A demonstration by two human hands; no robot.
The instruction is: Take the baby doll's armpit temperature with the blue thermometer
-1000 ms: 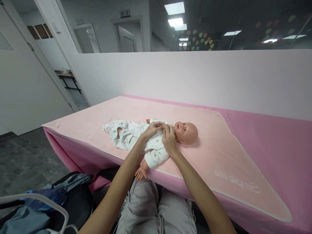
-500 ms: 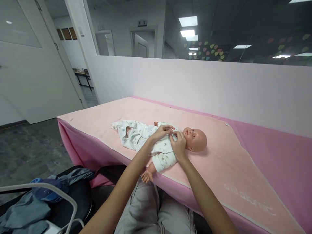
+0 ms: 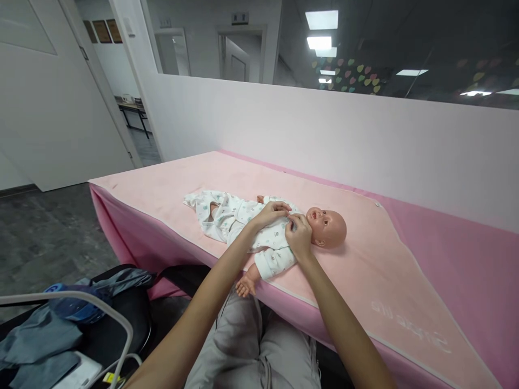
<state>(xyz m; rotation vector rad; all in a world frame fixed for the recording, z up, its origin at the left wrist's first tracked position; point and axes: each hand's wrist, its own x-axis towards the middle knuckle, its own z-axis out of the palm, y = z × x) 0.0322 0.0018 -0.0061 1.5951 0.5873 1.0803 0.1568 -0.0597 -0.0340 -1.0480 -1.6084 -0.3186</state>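
A baby doll (image 3: 329, 228) lies on its back on the pink-covered table, its bald head to the right. It wears a white printed top (image 3: 275, 237) and matching pants (image 3: 231, 209), whose legs lie partly flat. Over the doll's chest, my left hand (image 3: 272, 213) has its fingers bent together on the front of the top. Close beside it, just below the doll's chin, my right hand (image 3: 299, 234) is curled with its fingertips pinched on the same cloth. The bit of cloth between the fingertips is mostly hidden.
The pink table cover (image 3: 405, 270) hangs over the front edge, above my legs. To the left stands a black chair (image 3: 133, 319) holding grey cloth (image 3: 36, 340) and a blue bottle-like object (image 3: 77, 305). A white wall (image 3: 344, 140) with a window runs behind the table.
My view has tilted slightly. My right hand has curled more tightly at the neckline, and the left stays over the chest. The doll lies as before.
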